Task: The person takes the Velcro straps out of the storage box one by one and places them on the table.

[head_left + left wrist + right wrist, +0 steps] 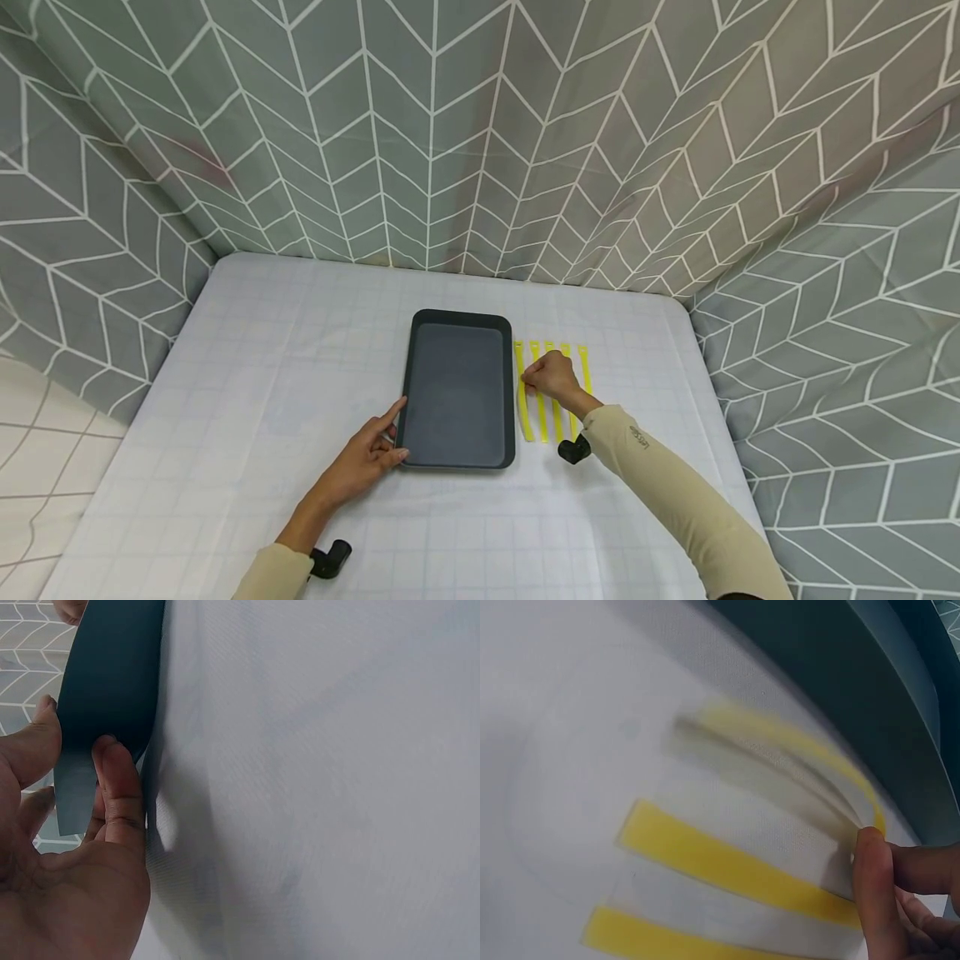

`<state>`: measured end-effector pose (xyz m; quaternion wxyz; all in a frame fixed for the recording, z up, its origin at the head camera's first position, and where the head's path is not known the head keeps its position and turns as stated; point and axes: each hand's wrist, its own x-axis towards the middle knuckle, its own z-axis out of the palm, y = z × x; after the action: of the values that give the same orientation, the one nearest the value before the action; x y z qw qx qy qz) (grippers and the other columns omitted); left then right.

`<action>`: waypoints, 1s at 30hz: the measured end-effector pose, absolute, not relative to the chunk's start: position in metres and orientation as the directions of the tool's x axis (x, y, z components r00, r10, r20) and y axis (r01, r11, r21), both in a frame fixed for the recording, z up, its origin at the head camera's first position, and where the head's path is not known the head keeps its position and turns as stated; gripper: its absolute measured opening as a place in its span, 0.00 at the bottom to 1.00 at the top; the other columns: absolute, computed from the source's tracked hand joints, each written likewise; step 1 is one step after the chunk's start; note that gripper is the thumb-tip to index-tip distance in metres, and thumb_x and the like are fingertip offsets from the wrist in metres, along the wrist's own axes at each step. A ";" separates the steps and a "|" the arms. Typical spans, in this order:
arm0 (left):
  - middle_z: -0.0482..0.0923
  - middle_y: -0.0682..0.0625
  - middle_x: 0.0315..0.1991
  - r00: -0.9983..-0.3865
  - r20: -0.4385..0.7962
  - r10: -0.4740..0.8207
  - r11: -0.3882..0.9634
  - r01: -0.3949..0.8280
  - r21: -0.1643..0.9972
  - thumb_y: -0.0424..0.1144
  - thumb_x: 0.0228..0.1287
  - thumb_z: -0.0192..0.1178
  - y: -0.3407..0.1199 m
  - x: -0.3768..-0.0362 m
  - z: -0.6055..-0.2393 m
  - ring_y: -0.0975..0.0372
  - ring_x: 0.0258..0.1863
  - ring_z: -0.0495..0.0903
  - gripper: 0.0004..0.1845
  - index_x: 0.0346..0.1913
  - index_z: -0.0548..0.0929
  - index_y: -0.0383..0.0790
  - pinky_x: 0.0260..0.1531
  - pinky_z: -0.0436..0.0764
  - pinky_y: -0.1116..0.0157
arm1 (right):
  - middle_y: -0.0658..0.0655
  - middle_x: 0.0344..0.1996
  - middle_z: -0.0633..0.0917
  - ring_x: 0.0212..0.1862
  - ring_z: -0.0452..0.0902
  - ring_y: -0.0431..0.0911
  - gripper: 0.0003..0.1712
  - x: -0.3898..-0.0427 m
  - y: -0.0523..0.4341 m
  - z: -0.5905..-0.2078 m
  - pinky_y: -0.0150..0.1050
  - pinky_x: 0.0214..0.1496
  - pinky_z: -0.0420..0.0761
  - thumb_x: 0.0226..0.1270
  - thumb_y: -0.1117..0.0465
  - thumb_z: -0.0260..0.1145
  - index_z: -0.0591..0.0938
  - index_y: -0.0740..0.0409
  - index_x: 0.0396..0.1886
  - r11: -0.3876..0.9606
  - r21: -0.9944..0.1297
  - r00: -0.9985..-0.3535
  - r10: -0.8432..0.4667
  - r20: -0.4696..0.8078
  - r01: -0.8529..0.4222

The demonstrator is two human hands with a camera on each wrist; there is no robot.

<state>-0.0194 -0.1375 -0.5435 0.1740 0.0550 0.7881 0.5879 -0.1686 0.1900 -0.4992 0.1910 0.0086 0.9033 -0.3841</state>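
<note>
Your left hand (365, 461) held the dark tray's (459, 390) near-left edge, fingers straight; your right hand (550, 377), just beside the tray, pinched the nearest yellow strip (799, 742). Best practice: lift that strip cleanly, steadying the tray.

A white gridded cloth (247, 392) covered the table, running from the near edge to the far end. Grey curtains (450, 125) with a white chevron pattern hung behind the far edge and closed in both the left and right sides. At the near left, beyond the curtain, a strip of pale tiled floor (30, 467) showed.
</note>
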 end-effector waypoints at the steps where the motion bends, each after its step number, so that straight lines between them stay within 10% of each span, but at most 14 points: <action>1: 0.65 0.39 0.49 -0.933 -0.213 0.290 0.303 -0.121 0.945 0.30 0.68 0.63 -0.137 -0.019 -0.544 0.68 0.28 0.71 0.44 0.81 0.53 0.49 0.29 0.74 0.72 | 0.60 0.21 0.88 0.28 0.86 0.50 0.07 -0.169 0.190 -0.500 0.40 0.39 0.86 0.65 0.69 0.68 0.90 0.68 0.29 0.710 -0.685 -0.928 -0.125 -0.350 0.163; 30: 0.66 0.40 0.49 -0.927 -0.223 0.300 0.319 -0.123 0.940 0.31 0.68 0.64 -0.136 -0.020 -0.542 0.67 0.30 0.73 0.43 0.81 0.54 0.49 0.32 0.76 0.72 | 0.55 0.15 0.86 0.18 0.78 0.43 0.16 -0.165 0.188 -0.507 0.39 0.28 0.80 0.65 0.66 0.69 0.88 0.62 0.16 0.847 -0.531 -0.970 -0.124 -0.211 0.007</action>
<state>-0.0204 -0.1360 -0.5424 0.1822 0.0560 0.7913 0.5810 -0.1648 0.1882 -0.5073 0.1194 -0.0308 0.9536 -0.2745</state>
